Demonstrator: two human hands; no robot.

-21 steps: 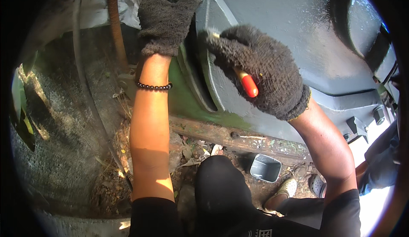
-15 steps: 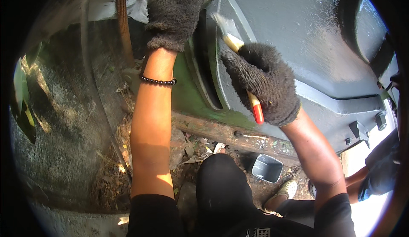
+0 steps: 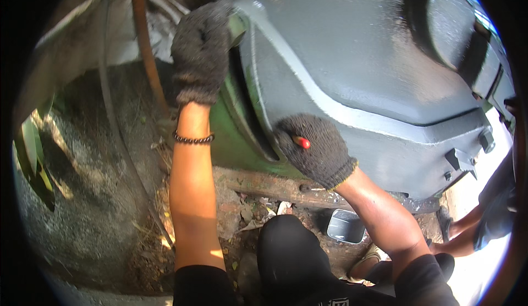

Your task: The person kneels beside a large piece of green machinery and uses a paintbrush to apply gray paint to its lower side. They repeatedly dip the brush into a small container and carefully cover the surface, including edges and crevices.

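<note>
My left hand [image 3: 202, 53], in a dark knitted glove, grips the upper edge of a green metal part [image 3: 234, 141] beside a big grey-painted metal body [image 3: 357, 80]. A bead bracelet [image 3: 192, 138] circles that wrist. My right hand [image 3: 314, 149], also gloved, is closed around a paintbrush whose red handle end [image 3: 301, 142] sticks out toward me. The bristles are hidden behind the glove, near the seam between the green part and the grey body.
A small grey paint tub [image 3: 346, 226] stands on the dirt below my right forearm. A rusty bar [image 3: 275, 185] lies under the machine, and a rusty pipe [image 3: 146, 42] rises at the left. Another person's arm [image 3: 467, 234] reaches in at the right. My dark-clad knee [image 3: 289, 256] is below.
My right hand has turned the brush so that its red handle end points toward me, and it has dropped lower along the seam. The left hand keeps its grip on the edge.
</note>
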